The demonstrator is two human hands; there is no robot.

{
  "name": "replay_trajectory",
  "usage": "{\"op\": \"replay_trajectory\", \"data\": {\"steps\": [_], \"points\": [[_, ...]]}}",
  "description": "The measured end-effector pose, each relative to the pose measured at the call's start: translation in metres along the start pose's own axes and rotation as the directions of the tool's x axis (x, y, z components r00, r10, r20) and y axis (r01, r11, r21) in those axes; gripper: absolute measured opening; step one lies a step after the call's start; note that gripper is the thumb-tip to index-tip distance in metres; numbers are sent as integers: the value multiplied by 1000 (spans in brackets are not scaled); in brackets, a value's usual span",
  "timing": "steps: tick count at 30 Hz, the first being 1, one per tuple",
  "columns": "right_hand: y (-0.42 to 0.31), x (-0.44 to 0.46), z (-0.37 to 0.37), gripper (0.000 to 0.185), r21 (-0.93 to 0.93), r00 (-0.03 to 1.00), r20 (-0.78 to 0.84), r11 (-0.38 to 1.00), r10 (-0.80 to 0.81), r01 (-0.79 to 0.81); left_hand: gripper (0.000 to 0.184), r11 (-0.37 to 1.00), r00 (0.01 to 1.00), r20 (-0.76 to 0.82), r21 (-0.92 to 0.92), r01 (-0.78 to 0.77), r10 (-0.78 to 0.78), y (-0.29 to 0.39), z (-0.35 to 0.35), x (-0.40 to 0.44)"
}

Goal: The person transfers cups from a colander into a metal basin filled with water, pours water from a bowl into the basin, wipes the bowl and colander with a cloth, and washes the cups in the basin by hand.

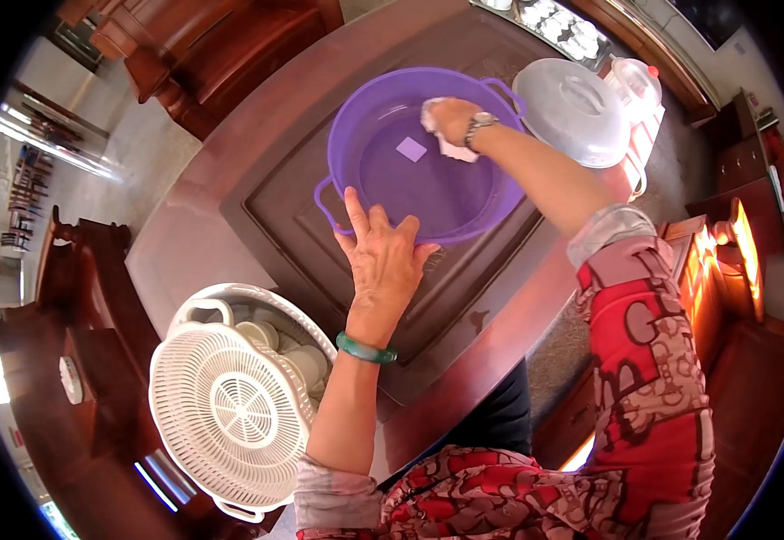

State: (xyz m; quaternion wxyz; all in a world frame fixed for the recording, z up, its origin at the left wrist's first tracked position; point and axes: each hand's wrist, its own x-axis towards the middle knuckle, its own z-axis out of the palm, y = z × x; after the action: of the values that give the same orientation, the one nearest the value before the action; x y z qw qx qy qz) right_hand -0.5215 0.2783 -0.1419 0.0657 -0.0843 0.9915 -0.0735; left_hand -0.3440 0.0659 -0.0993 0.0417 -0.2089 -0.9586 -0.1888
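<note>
Gripping the white cloth (460,154) with your right hand (456,119) inside the purple basin (410,193) at twelve o'clock, you may make the basin slide, because your left hand (381,250), open with spread fingers, seems only resting at its seven-o'clock rim.

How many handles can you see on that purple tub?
2: one thin purple plastic handle at the upper right of the round purple tub, another at its lower left, near the left hand, which hides some rim.
</note>
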Motion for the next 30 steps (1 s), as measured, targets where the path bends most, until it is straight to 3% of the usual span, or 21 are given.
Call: {"op": "replay_trajectory", "data": {"steps": [2,4,5,6,7,8,9,11,12,14,16,20,22,24,26,28,30], "points": [[8,-24,-14,23,-150,980,186,987,77,-49,30,1000,1000,-11,-21,2,-2,0,-1,0],[-8,-46,-22,27,-234,872,490,964,2,129,30,1000,1000,11,-28,1,0,0,-2,1],[-20,-56,-26,28,-222,823,558,937,-103,268,30,999,1000,8,-36,-4,5,-1,-1,0],[-22,-57,-18,33,93,750,573,936,-329,340,30,999,1000,1,-35,-12,12,-3,0,0],[-47,-70,-33,38,294,760,597,952,-255,88,29,999,1000,-5,-32,-19,19,-3,2,0],[-64,-67,-26,32,403,783,532,910,-322,100,29,999,1000,-9,-33,-22,21,-2,2,0],[-65,-49,13,25,441,825,187,796,-534,414,29,999,999,-43,-34,-26,25,-2,2,-1],[-104,-36,10,19,117,710,-178,702,-681,703,29,999,997,-75,-28,-37,35,-1,1,-1],[-110,-24,8,19,118,710,-184,701,-680,703,29,1000,999,-46,-23,-20,19,0,-1,-1],[-107,7,1,13,-227,749,-239,786,-618,576,28,1000,1000,11,-17,16,-16,0,-3,-4],[-75,25,-20,11,-354,859,-256,870,-444,344,28,1000,1000,-9,-21,4,-4,-3,-1,-6],[-5,3,-6,9,-473,924,-264,872,-277,127,28,1000,1000,-20,5,16,-16,-4,-1,-1],[9,-20,8,9,-473,988,-126,881,-91,21,29,999,1000,-11,35,5,-5,0,1,1],[0,-48,1,11,-508,986,163,859,25,62,29,994,999,-45,112,13,-8,1,0,1],[-12,-83,-23,14,-242,889,446,942,-103,231,30,992,999,-40,122,9,-4,2,-1,1],[-36,-80,-13,14,-213,743,656,912,-133,352,30,991,999,-47,129,15,-9,2,0,2],[-66,-83,-19,17,134,633,756,986,-167,99,38,987,1000,-12,162,10,-8,1,1,1]]}}
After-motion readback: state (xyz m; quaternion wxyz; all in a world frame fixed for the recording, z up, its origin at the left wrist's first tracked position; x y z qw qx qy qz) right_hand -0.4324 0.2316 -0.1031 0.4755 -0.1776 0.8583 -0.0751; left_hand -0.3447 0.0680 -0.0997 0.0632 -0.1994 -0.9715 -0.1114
